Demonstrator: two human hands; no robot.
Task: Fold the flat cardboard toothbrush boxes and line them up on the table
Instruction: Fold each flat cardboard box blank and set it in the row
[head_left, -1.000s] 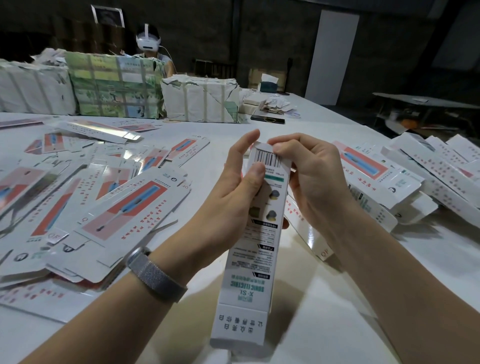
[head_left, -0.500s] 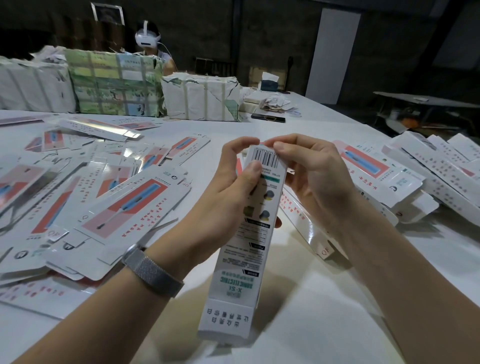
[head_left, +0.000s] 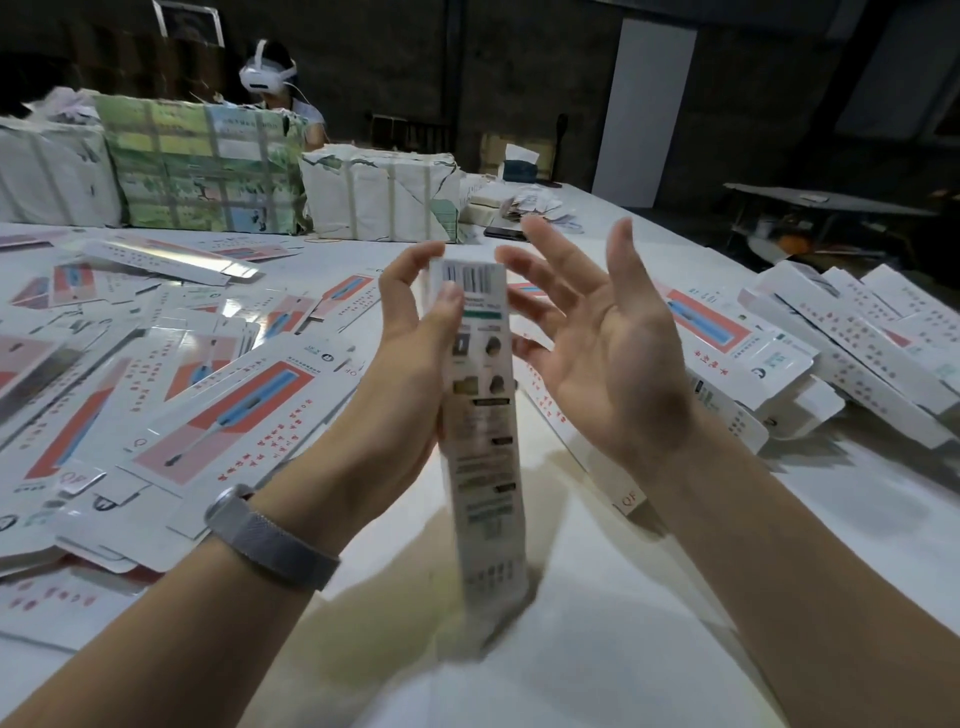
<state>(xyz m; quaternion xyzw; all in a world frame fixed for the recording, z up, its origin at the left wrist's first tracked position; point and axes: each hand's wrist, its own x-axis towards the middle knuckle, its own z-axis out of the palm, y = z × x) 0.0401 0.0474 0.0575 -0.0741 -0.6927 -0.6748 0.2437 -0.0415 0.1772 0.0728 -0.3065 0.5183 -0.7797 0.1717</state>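
A long white toothbrush box (head_left: 483, 441), folded into a tube with a barcode at its top, stands nearly upright in front of me, its lower end near the table. My left hand (head_left: 410, 353) grips its upper part, thumb on the barcode face and fingers behind. Just to the right of the box top, my right hand (head_left: 602, 343) is off it, palm up and fingers spread. Flat unfolded boxes (head_left: 223, 410) with red and blue prints cover the table (head_left: 597, 649) on the left. Folded boxes (head_left: 857, 343) lie heaped on the right.
Wrapped paper bundles (head_left: 379, 192) and a green printed stack (head_left: 202, 166) stand along the far edge. A person wearing a white headset (head_left: 267, 70) sits behind them. A dark phone (head_left: 506, 234) and small papers lie at the back. Another folded box (head_left: 582, 436) lies behind my right wrist.
My right hand has let go of the box top and opened, moving right. The box has swung more upright in my left hand.
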